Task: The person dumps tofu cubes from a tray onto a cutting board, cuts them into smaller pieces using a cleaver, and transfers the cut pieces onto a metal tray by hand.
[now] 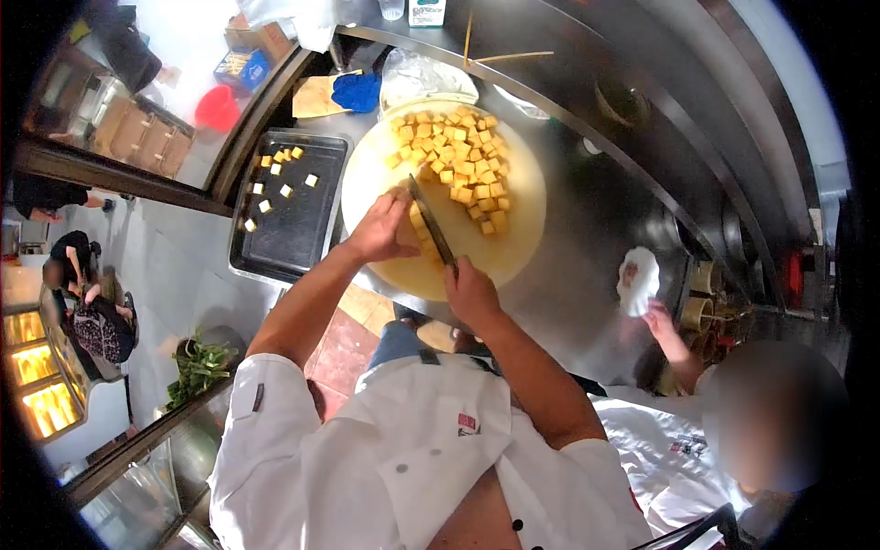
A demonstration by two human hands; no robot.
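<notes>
My right hand (471, 291) is closed round the handle of a kitchen knife (433, 222), whose blade stands on the round cutting board (527, 206). Left of the blade, my left hand (378, 229) steadies a row of yellow food (419, 220), fingertips at its far end and thumb at its near end. Past the blade, many yellow food cubes (458, 151) are heaped on the board's far right part. I cannot tell what food it is. Several similar pale cubes (286, 191) lie scattered in a dark rectangular tray (284, 243) left of the board.
A steel counter (568, 302) surrounds the board. Behind it lie a blue cloth (356, 93) and a clear plastic bag (426, 78). At right, a co-worker's hand (658, 319) holds a white dish (639, 282). Other people and a plant (197, 368) are at left.
</notes>
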